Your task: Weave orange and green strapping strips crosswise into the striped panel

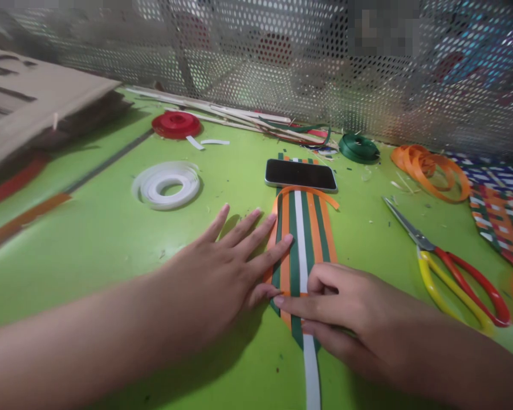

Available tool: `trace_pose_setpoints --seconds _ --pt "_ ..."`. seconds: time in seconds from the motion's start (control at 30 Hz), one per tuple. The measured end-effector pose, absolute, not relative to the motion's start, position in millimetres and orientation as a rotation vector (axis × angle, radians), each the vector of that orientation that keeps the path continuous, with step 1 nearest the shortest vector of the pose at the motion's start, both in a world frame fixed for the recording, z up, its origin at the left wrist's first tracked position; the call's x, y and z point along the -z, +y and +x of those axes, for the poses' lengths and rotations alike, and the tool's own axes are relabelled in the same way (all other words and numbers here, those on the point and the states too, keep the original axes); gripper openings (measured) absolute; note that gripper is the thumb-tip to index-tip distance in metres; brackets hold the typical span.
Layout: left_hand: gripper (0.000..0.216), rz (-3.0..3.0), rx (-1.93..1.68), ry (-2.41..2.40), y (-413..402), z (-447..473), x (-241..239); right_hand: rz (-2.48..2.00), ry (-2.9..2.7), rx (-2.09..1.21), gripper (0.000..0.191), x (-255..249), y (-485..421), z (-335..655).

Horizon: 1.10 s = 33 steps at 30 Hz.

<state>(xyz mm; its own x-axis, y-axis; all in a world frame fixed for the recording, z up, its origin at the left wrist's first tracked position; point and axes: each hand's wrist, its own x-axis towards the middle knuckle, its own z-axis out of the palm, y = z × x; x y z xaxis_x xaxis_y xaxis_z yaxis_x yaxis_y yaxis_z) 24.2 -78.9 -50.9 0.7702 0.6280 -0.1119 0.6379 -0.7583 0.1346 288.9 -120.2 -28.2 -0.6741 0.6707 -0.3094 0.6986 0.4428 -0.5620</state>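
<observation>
Flat green, orange and white strips (299,228) lie side by side lengthwise on the green table. My left hand (222,267) is open, fingers spread flat, pressing the strips' left side. My right hand (350,307) has its index finger and thumb against the near end of the strips, other fingers curled. There, close to my left thumb, the index finger bears on a crosswise orange strip (301,295), partly hidden by the hands. An orange strip end (312,189) loops over the far part. A phone (301,174) rests across the strips' far end.
Scissors (427,245) with red and yellow handles lie open at right. Rolls of white (143,188), red (176,124), green (359,147) and orange strip (427,168) lie around. Woven pieces (502,222) sit far right, cardboard (38,97) at left. A perforated metal panel (256,62) stands behind.
</observation>
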Motion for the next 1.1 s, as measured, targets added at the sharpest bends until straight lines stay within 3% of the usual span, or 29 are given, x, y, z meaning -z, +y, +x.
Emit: trace_pose_setpoints --seconds 0.17,0.9,1.1 --pt "0.074 2.8 0.039 1.035 -81 23 56 1.254 2.603 1.06 0.037 28 -121 289" --pt "0.076 2.861 -0.063 0.888 -52 23 51 1.288 2.515 1.108 0.035 27 -118 287" --pt "0.092 2.732 0.095 0.94 -46 22 47 1.303 2.507 1.13 0.036 29 -120 289"
